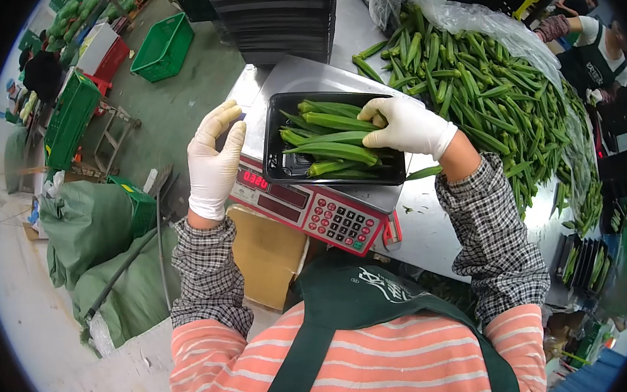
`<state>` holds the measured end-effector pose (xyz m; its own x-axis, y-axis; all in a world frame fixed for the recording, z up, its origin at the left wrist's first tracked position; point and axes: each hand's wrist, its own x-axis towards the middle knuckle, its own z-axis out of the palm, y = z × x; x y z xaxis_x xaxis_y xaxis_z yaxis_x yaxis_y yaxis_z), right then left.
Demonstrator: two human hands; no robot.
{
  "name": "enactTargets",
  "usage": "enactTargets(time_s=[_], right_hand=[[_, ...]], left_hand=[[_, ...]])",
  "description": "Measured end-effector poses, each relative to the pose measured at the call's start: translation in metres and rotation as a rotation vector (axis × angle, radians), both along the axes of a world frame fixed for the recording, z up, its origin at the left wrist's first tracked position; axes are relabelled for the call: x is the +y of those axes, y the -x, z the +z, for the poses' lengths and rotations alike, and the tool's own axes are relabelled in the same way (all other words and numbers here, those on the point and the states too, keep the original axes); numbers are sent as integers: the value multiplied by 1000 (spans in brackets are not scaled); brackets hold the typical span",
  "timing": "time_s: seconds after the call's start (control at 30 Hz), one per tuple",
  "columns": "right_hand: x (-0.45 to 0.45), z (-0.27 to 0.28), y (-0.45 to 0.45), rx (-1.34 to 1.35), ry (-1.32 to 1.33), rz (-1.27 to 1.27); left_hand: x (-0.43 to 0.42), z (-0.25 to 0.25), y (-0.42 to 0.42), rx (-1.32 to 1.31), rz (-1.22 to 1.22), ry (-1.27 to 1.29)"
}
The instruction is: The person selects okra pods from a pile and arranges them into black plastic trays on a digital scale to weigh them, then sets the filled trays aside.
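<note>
Workroom with a green floor (203, 101); a metal table (434, 234) runs beneath and beyond the right hand. Left hand (215, 159), white-gloved, is just off the near-left end of a black tray (276, 171), thumb and fingers apart, nothing held. Right hand (407, 128), also gloved, reaches over the tray's opposite end, thumb and forefinger spread, touching the okra (336, 151) inside; cannot tell whether they grip it. The tray, with okra lying lengthwise, sits between the hands on a red-edged scale (341, 219); its keypad is below the right hand, its lit red display just right of the left wrist. Loose okra pile (501, 104) spreads to the right of the right hand, bordered by clear plastic (483, 17). Stack of black trays (277, 18) stands beyond both hands. Green basket (162, 49) lies on the floor, beyond the left hand.
</note>
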<state>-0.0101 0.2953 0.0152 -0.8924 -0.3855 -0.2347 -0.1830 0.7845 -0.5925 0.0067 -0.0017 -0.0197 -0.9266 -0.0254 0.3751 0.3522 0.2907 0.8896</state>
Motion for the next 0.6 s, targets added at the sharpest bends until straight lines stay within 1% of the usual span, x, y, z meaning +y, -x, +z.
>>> enactTargets(time_s=[0.07, 0.1, 0.2, 0.33, 0.37, 0.43, 0.5, 0.53, 0.6], right_hand=[[7, -4, 8, -126, 117, -31], [11, -6, 10, -123, 105, -49], [15, -8, 11, -170, 310, -89], [11, -6, 10, -111, 189, -97], [12, -4, 7, -69, 280, -157], [19, 8, -4, 18, 456, -276], [42, 18, -20, -18, 586, -412], [56, 19, -33, -14, 589, -490], [90, 5, -62, 57, 598, -609]], left_hand=[[1, -2, 3, 20, -9, 30], [2, -2, 3, 20, -18, 21], [5, -1, 6, 14, -38, 0], [7, 6, 11, -13, -43, -2], [8, 8, 14, -20, -45, -5], [7, 19, 25, 91, -35, 58], [6, 39, 36, 141, -6, 111], [8, 55, 39, 222, 14, 163], [4, 76, 61, 336, 16, 163]])
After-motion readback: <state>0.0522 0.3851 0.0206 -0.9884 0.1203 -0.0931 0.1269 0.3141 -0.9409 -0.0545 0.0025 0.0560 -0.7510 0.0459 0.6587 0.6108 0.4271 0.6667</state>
